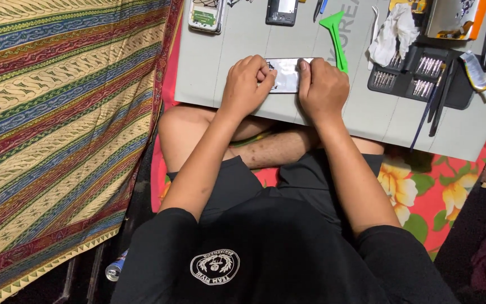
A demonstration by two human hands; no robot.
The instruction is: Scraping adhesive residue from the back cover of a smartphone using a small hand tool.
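While both hands pinch the opened phone [286, 74] near the front edge of the grey work mat [209, 79], keep the grip low and even: the left hand [247, 84] is curled shut on the phone's left end, the right hand [323, 88] is closed on its right end with the thumb pressed on the top edge. The phone lies flat on the mat, roughly mid-width, shiny inner face up. Judgement: the work looks like a press or pry along the frame, so load the edges, not the middle, and don't twist the two ends against each other. The green plastic pry tool [336, 39] lies just beyond the right hand, within easy reach. The bit tray [409, 76] and screwdrivers [431, 107] sit toward the mat's right edge, a crumpled white cloth [392, 31] behind them. Two more opened phones [206, 14] lie at the back edge. Can't tell if any screws remain.
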